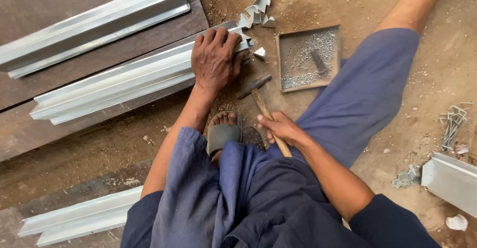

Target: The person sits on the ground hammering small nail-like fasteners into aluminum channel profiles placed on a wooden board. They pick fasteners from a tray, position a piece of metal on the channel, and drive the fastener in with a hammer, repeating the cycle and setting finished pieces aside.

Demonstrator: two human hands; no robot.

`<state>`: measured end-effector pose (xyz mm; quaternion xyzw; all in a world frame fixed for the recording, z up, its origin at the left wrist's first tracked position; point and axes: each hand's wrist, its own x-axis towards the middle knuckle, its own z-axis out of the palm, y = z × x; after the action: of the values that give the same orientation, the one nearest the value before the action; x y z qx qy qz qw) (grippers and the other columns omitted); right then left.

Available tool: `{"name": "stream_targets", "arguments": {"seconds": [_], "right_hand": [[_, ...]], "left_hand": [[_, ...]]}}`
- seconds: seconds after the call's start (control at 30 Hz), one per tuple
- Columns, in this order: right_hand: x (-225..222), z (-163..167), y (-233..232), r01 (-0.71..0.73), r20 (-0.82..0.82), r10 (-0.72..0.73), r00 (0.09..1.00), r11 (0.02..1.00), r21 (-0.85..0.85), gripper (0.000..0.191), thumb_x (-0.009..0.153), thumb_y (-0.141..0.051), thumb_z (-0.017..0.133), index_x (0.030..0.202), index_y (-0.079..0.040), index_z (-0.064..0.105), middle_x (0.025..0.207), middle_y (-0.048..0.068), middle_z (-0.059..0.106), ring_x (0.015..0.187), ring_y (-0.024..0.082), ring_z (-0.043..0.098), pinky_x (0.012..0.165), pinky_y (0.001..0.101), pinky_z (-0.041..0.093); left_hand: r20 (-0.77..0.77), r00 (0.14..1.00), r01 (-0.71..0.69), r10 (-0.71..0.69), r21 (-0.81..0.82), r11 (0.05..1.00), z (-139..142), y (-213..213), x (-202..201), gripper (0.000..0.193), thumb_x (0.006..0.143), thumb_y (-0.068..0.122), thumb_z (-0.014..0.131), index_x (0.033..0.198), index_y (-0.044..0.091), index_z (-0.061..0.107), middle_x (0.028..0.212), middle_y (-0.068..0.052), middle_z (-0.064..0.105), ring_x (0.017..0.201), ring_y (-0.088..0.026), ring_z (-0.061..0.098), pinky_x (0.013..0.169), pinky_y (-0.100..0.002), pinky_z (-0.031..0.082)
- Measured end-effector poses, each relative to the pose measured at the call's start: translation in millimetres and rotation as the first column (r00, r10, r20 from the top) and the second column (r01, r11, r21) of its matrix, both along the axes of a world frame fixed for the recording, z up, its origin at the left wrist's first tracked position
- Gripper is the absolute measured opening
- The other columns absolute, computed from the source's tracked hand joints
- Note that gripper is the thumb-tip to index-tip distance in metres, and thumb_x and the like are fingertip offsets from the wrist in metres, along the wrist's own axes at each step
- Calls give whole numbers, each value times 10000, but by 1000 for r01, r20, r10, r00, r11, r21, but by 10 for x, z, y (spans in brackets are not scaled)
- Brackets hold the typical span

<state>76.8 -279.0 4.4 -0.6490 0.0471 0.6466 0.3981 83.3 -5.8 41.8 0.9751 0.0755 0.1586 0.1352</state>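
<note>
My left hand (214,58) presses down flat on the end of a long silver metal channel (124,81) that lies on a dark board. My right hand (279,127) grips the wooden handle of a hammer (256,88), whose dark steel head rests just right of the channel's end. A small cut piece of metal (260,53) lies beside the channel's tip. My sandalled foot (222,133) sits between my two arms.
A square metal tray (308,57) holds silver filings and a short dark punch. Cut metal offcuts (256,10) lie behind the channel. More channels lie at upper left (94,24) and lower left (79,217). Bent wire pins (453,121) and another metal section (449,179) are at right.
</note>
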Motion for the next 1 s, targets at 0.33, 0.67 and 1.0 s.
{"name": "stream_targets", "arguments": {"seconds": [0.33, 0.67, 1.0], "right_hand": [[366, 662, 9, -184, 794, 1, 608, 973, 139, 448, 1090, -253, 447, 705, -40, 527, 556, -11, 486, 441, 123, 515, 370, 326, 413], [399, 843, 334, -136, 868, -167, 467, 957, 257, 498, 1136, -253, 363, 701, -64, 516, 573, 13, 493, 466, 143, 502, 403, 345, 390], [369, 592, 283, 297, 451, -485, 749, 855, 425, 523, 1107, -412, 349, 753, -64, 517, 547, 2, 491, 423, 105, 502, 374, 268, 444]], "left_hand": [[-19, 1000, -16, 16, 23, 1000, 24, -12, 1, 318, 889, 400, 771, 1079, 172, 657, 1072, -39, 603, 998, -235, 558, 792, -377, 416], [9, 1000, 1, -1, 11, 1000, 38, -28, -23, 327, 864, 367, 771, 1083, 158, 648, 1060, -56, 596, 1009, -257, 558, 811, -388, 419], [22, 1000, -8, 8, 17, 1000, 22, -8, -12, 310, 892, 352, 766, 1082, 148, 631, 1064, -54, 598, 1007, -260, 558, 833, -387, 430]]}}
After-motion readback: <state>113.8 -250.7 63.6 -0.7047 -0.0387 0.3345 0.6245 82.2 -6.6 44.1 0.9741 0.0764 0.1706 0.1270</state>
